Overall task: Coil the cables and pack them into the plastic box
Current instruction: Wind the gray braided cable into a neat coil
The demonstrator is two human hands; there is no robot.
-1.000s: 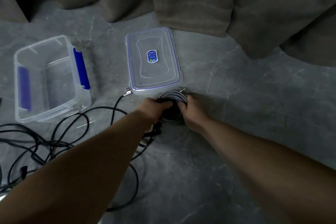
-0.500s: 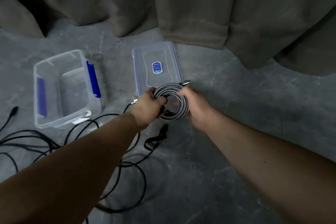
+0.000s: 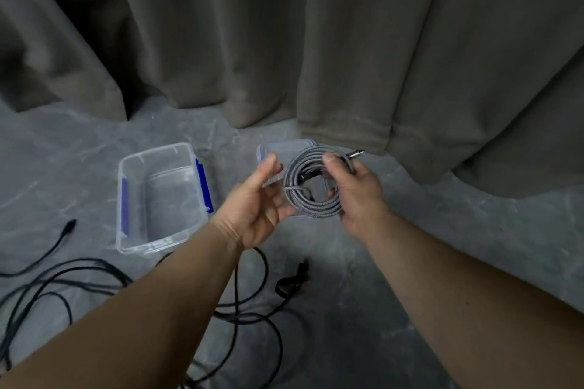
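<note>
The right hand [image 3: 354,189] was wrapped round the right side of a coiled grey braided cable [image 3: 311,185], thumb on top and fingers hooked through the loop, so the coil was held up in the air, its metal plug [image 3: 355,154] poking out past the thumb. The left hand [image 3: 252,202] was kept loose and spread just beside the coil's left edge, fingertips maybe brushing it, hard to tell. Right behind the coil, the clear lid [image 3: 268,151] was mostly hidden on the grey floor [image 3: 442,230]. Off to the left, the clear plastic box [image 3: 161,196] with blue clips was seen sitting upright with nothing in it. Loose black cables [image 3: 79,275] were sprawled nearer the person, below both forearms. Brown curtains [image 3: 284,41] were hung along the back.
</note>
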